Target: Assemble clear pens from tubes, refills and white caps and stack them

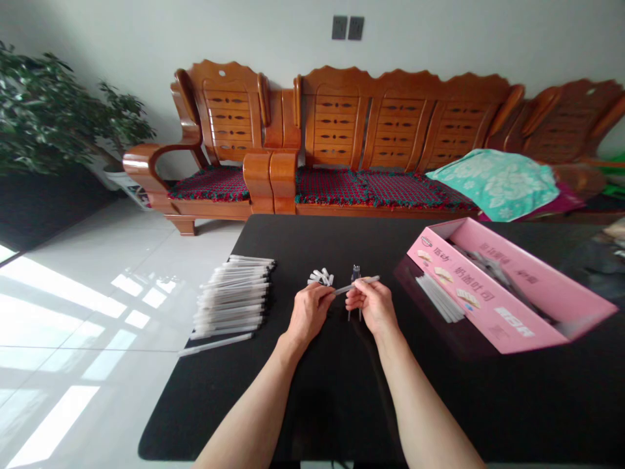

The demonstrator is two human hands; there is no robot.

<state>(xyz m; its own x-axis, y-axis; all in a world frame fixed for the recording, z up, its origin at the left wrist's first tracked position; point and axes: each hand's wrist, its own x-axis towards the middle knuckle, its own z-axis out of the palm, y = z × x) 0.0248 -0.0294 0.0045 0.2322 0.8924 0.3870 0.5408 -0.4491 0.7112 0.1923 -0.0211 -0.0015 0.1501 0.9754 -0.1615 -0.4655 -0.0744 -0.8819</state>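
My left hand (309, 311) and my right hand (372, 303) meet over the middle of the black table (303, 397). Both pinch a thin translucent pen barrel (359, 283) that slants up to the right between them. My left fingers close on its left end, my right fingers grip it near the middle. Just behind my left hand lies a small heap of white caps (321, 277). A dark small piece (356, 271) stands behind my right hand, with thin rods below it partly hidden by the fingers.
A stacked row of finished white pens (234, 296) lies at the table's left edge. An open pink cardboard box (508, 293) with parts inside sits at the right, loose barrels (439, 298) beside it. Wooden sofas (390, 130) stand behind; a plant (43, 111) is at far left.
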